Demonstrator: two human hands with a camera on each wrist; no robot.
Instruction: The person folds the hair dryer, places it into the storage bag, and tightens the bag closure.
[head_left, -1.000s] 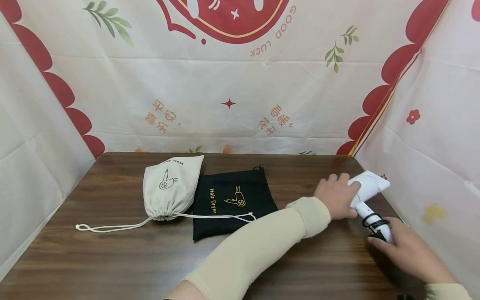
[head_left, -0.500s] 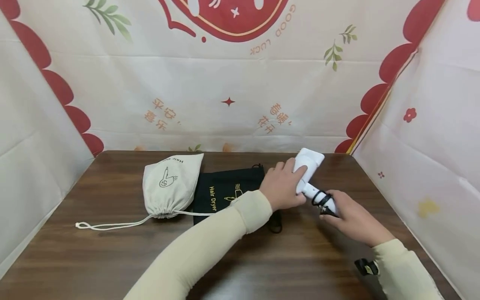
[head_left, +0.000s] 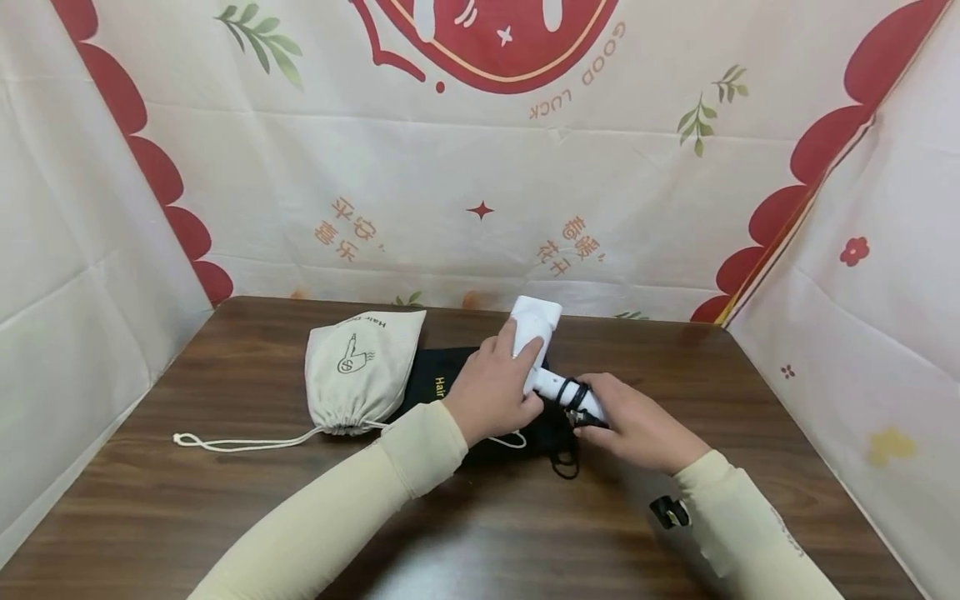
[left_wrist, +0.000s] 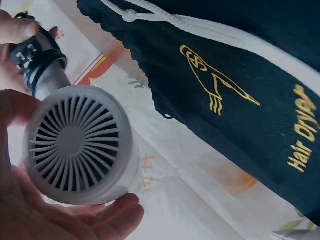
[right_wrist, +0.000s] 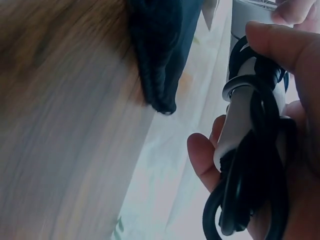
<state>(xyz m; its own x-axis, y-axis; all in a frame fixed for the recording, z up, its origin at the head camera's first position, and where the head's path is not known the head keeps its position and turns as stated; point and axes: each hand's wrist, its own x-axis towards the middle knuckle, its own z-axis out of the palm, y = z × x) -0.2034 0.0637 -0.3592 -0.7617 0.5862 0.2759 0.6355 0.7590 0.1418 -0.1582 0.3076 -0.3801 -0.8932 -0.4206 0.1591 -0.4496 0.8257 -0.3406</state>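
Observation:
A white hair dryer [head_left: 536,321] is held up between both hands, over the right end of a black drawstring pouch [head_left: 431,371]. My left hand [head_left: 491,385] grips its barrel, thumb and fingers round the body. The round slotted air intake [left_wrist: 75,145] faces the left wrist camera. My right hand [head_left: 641,423] grips the handle [right_wrist: 237,117], where a black cord [right_wrist: 265,107] is wound in loops. On the pouch [left_wrist: 180,75] a yellow dryer drawing and "Hair Dryer" lettering show in the left wrist view. My left hand hides part of the pouch in the head view.
A beige drawstring pouch [head_left: 360,371] lies left of the black one, its white cords [head_left: 247,444] spread over the brown wooden table [head_left: 247,500]. White printed cloth [head_left: 420,167] hangs behind and along both sides.
Both hands have carried the hair dryer leftward from the table's right edge to the black pouch, keeping their grips. The pouches stay where they lay. The head view has shifted slightly.

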